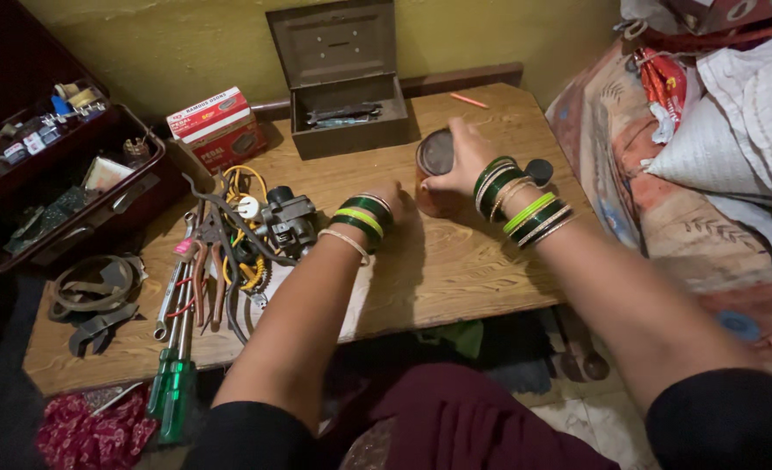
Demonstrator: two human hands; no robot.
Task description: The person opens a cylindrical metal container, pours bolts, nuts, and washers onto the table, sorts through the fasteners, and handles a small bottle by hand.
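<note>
Clasping round tin [435, 165] | right hand [464, 161] grip closed over its top | left hand [392, 197] grip touching its side, closure unclear

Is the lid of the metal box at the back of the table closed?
No, the metal box stands open, its lid tilted back against the wall.

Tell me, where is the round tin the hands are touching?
In the head view, the round tin stands right of centre on the wooden table, just in front of the open metal box, with the right hand on it.
</note>
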